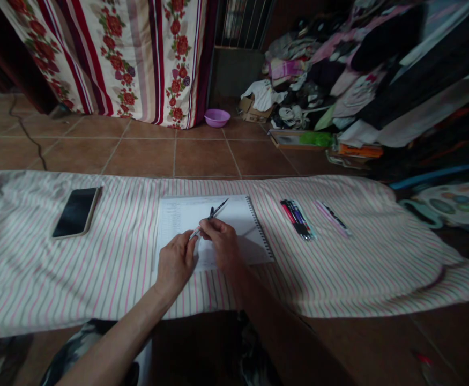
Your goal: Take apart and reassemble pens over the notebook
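Note:
Above the spiral notebook (240,214), my right hand (223,241) pinches a black-and-white pen (219,207). The pen's dark end, with a clip, points up and to the right. My left hand (177,260) is closed on the whitish lower end of the same pen, its fingertips close to those of my right hand. Whether that end is a separate piece is hidden by the fingers. The notebook lies open with its coil on the right side. A printed table covers the left part of its page.
On the striped cloth (121,268) lie a phone (76,213) at left, a bunch of several pens (297,219) and two more pens (333,217) at right. Beyond are a tiled floor, a pink basin (217,117), a flowered curtain (117,59) and heaped clothes (318,75).

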{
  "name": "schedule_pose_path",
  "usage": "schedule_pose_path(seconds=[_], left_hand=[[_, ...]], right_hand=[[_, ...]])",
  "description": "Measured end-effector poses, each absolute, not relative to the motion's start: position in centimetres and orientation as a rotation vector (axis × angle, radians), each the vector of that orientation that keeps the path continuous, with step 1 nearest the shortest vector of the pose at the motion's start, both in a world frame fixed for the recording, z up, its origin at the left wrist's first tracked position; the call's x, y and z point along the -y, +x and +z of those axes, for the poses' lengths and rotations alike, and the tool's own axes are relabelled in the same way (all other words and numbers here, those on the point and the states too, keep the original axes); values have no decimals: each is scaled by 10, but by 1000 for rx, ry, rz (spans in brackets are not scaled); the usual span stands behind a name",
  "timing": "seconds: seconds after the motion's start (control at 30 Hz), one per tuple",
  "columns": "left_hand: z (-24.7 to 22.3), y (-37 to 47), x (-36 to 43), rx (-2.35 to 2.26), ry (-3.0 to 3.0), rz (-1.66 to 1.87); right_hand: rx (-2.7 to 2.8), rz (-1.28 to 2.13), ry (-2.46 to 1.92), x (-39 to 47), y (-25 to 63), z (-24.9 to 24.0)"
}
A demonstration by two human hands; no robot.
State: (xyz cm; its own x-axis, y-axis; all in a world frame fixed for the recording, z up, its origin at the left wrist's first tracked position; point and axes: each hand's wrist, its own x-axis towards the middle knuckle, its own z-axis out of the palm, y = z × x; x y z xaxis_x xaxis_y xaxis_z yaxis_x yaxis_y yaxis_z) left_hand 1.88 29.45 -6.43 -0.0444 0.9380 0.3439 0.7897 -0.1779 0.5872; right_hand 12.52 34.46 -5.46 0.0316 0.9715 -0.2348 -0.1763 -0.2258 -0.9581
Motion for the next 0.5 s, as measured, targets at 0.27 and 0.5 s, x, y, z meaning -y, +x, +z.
schedule_pose_path(seconds=[0.27, 0.5], left_hand=[[-59, 26, -294, -1839, 1848, 944], [-58, 24, -296, -1785, 1622, 952]], right_hand=[[891, 1412, -1294, -345, 126, -53], [917, 1422, -1282, -345, 125, -57]])
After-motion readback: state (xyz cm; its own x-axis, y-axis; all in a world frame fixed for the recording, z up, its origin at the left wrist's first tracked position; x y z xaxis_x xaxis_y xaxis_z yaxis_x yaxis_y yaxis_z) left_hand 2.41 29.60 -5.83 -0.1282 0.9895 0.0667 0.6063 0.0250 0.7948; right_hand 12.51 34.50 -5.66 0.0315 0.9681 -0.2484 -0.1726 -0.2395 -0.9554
